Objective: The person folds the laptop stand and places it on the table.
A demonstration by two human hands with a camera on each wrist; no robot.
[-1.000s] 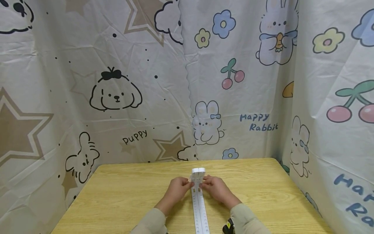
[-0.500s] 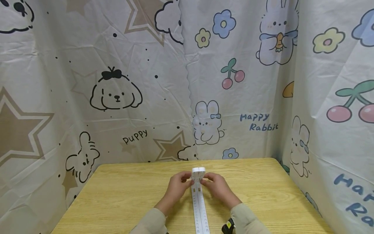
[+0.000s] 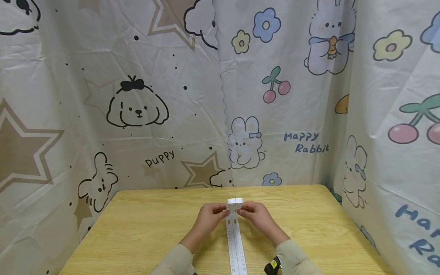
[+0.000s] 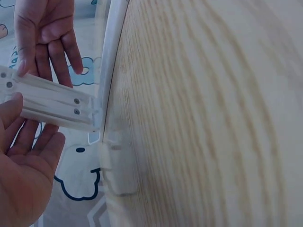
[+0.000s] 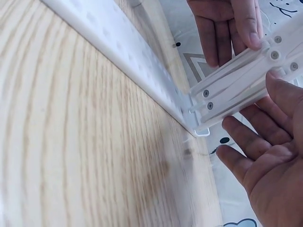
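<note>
A white plastic folding piece stands on the table, with a long slotted strip (image 3: pixel 236 244) lying flat toward me. From the strip's far end rises a shorter hinged arm (image 3: pixel 235 205), which shows ribs and several screws in both wrist views. My left hand (image 3: pixel 207 217) pinches the left edge of this arm, thumb (image 4: pixel 12 106) on its ribbed face and fingers behind. Opposite it, my right hand (image 3: pixel 257 217) holds the right edge the same way, thumb (image 5: pixel 284 92) on the face. A small wire loop (image 5: pixel 202 133) shows at the hinge end.
The wood-grain table (image 3: pixel 154 229) runs back to a printed curtain (image 3: pixel 172 95) behind it and at the right side. At my right cuff sits a small black item with a yellow patch (image 3: pixel 273 264).
Both hands have shifted slightly up the hinged arm, and their thumbs sit nearer its top. The arm's face looks shorter from the head. The head view has shifted a little.
</note>
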